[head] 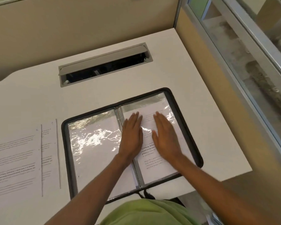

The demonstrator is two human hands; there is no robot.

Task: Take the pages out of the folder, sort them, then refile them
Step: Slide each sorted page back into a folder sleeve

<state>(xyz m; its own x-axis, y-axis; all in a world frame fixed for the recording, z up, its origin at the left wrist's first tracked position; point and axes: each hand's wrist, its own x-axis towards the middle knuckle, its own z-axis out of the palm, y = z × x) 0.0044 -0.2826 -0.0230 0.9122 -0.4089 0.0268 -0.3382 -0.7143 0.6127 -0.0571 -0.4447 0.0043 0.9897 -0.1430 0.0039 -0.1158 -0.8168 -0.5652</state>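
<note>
Folder (65, 143) first: it lies open and flat on the white desk (193, 62), zip edge all round, with its near end close to the desk's front edge. Both hands are spread flat on its right half. The left hand (131, 137) sits just beside the ring spine (137, 174) and the right hand (165, 138) is near it, further out. The fingers are straight and together, pressing and gripping nothing. Under them a printed page (154, 161) sits inside a clear sleeve (167, 108). I judge this to be refiling, with the sheet being smoothed home.

More loose pages (18, 159) lie overlapped on the desk to the left of the folder, well apart from both hands, so the job looks partly done at best.

From my end I watch for a few things:
- The plastic is glossy and wrinkled. A palm pushed along it could drag the sheet inside and crease it or ruck up a corner.
- Pressure towards the body could slide the folder over the front edge, as little desk shows beyond its near end.
- A sleeve or forearm sweeping left could knock the spread of loose pages out of order.
- Glare whites out the left sleeve (94, 140), so I cannot read what it holds. A page filed out of sequence there could go unnoticed.
</note>
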